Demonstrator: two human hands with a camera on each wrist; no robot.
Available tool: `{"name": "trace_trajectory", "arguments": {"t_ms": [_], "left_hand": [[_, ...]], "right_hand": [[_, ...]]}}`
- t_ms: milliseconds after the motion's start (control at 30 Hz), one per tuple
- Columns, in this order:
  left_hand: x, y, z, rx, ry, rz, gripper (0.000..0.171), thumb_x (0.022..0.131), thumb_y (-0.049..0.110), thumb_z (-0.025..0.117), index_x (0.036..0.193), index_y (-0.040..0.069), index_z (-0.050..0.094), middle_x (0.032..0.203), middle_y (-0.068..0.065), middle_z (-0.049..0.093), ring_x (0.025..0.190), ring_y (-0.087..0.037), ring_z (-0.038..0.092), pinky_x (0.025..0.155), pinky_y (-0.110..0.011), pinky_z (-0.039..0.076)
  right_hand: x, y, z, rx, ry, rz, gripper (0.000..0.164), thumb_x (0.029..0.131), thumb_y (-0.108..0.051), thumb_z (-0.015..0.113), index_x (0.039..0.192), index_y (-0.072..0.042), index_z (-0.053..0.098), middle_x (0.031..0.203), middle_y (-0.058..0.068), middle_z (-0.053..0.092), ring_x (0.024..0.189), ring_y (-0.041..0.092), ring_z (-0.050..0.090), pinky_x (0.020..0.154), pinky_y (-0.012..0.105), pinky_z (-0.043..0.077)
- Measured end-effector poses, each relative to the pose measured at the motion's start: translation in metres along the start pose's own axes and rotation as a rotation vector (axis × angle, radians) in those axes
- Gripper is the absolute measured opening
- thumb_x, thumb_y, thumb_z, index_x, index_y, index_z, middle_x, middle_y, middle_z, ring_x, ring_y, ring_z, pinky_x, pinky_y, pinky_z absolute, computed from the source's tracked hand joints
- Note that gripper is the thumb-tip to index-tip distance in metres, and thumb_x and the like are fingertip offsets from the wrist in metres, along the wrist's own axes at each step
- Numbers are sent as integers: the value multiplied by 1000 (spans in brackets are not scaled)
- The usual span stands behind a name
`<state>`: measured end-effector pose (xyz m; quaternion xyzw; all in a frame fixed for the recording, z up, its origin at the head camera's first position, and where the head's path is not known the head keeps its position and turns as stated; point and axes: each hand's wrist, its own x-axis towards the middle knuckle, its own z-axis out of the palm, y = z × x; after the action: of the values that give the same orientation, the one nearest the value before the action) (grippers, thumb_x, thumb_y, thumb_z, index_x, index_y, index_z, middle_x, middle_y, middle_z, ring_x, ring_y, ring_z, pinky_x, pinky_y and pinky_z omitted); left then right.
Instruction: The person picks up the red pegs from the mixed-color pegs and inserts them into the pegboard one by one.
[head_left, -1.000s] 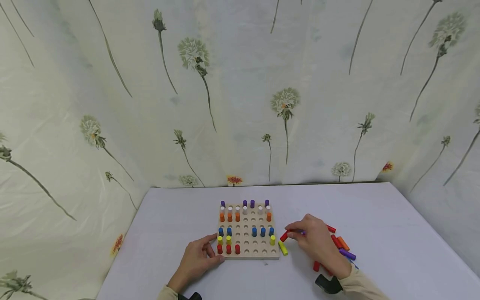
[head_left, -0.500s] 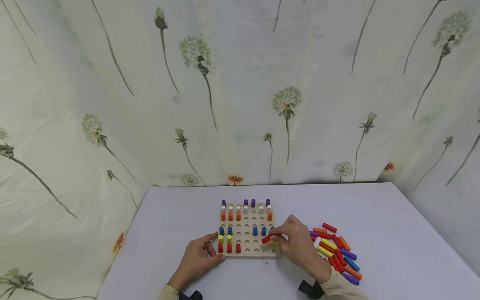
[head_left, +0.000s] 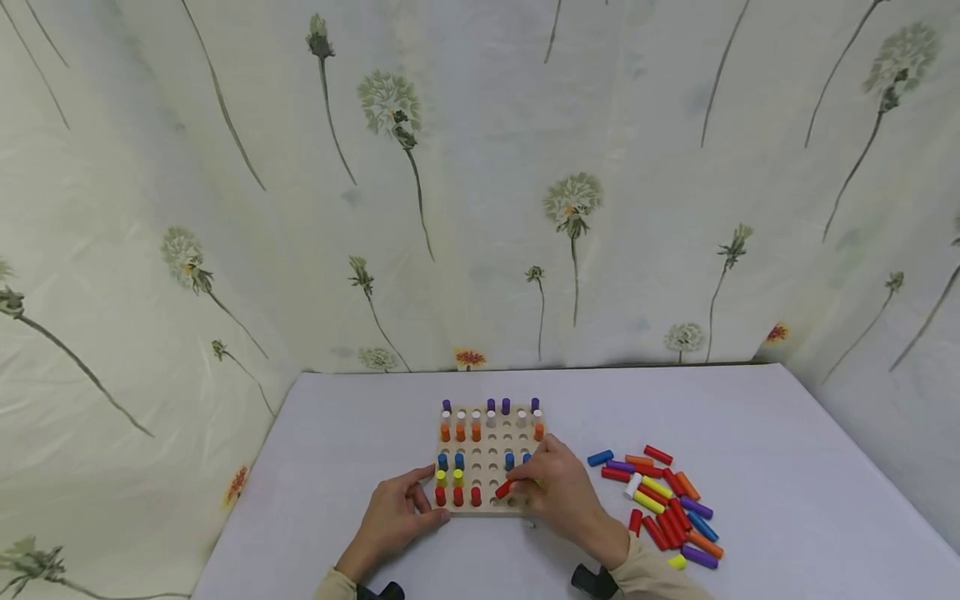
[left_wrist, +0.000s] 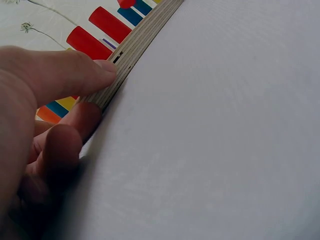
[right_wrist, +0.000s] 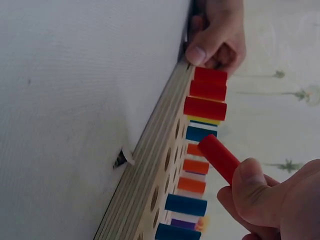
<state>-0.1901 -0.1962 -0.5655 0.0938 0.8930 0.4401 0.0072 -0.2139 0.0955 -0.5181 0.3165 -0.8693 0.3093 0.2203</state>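
A wooden pegboard [head_left: 483,476] with rows of round holes lies on the table. My left hand [head_left: 399,508] grips its front left corner; in the left wrist view the thumb [left_wrist: 100,72] presses on the layered edge. Between thumb and fingers, my right hand [head_left: 558,492] pinches a red peg [right_wrist: 219,158] by one end. That peg is tilted over the front row, just right of three standing red pegs [head_left: 458,497]. Yellow, blue, orange, white and purple pegs stand in the rows behind. The right hand hides the board's front right part.
Right of the board lies a loose pile of red, orange, yellow, blue, purple and white pegs [head_left: 672,527]. A small dark-and-white scrap [right_wrist: 123,157] lies by the board's front edge. Flower-printed cloth [head_left: 480,208] hangs behind the table [head_left: 360,417].
My right hand has moved left from beside the pile to over the board's front row, carrying the red peg. The pile now shows uncovered. My left hand stays at the corner.
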Motion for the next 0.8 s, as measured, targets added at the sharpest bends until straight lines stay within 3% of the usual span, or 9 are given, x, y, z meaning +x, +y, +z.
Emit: {"name": "trace_trajectory", "arguments": {"t_ms": [367,633,800], "left_hand": [[0,1,1,-9,5,9,72,83,34,90,141,0,65,72,10,64,57,-2,49,52,-20,34],[-1,-2,-2,5,12,6,72,83,35,90,141,0,65,71,10,64,58,-2,49,53,-20,34],[0,0,0,-14,1,10,71,83,32,90,141,-1,65,72,10,64,57,-2,49,53,-20,35]], "right_hand": [[0,-12,12,-126,-53,-73,21,67,-12,101,82,-15,87,67,-7,71,78,7,42,69,23,41],[6,-22,21,-179,-53,-151,17,71,-15,99,81,-19,86,63,-8,64,75,8,37,68,20,31],[3,-24,27,-160,-41,-114,14,73,-14,97,79,-18,86,64,-9,67,74,7,37,68,21,31]]}}
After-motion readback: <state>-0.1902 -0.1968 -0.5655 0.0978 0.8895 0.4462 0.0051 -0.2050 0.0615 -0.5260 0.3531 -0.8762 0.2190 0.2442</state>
